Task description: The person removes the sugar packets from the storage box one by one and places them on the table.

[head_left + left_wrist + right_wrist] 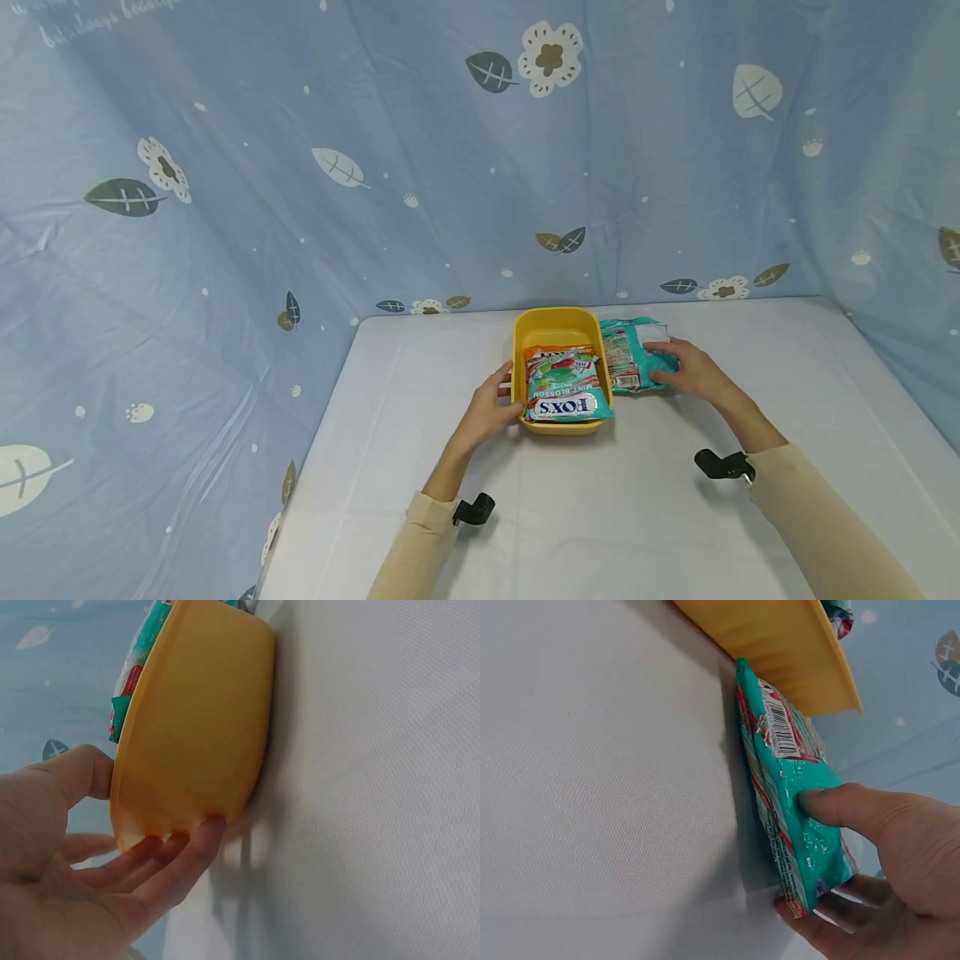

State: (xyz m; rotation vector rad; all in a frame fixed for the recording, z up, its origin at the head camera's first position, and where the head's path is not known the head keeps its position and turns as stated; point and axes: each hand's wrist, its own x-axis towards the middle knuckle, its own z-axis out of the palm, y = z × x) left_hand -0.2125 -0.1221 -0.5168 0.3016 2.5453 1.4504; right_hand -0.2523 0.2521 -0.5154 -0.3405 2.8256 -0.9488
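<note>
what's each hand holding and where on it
The right hand pinches the teal candy bag at its end, thumb on top. The left hand grips the yellow tub by its rim and side.

Yellow tub [556, 323], teal packets [637, 354], leaf-patterned blue backdrop [375, 150].

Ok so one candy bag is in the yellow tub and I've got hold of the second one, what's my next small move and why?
Probably lift the teal bag and bring it over the yellow tub. Your right hand already pinches it, thumb on top and fingers underneath, and it lies on the table against the tub's right wall. Your left hand holds the tub's left side.
</note>
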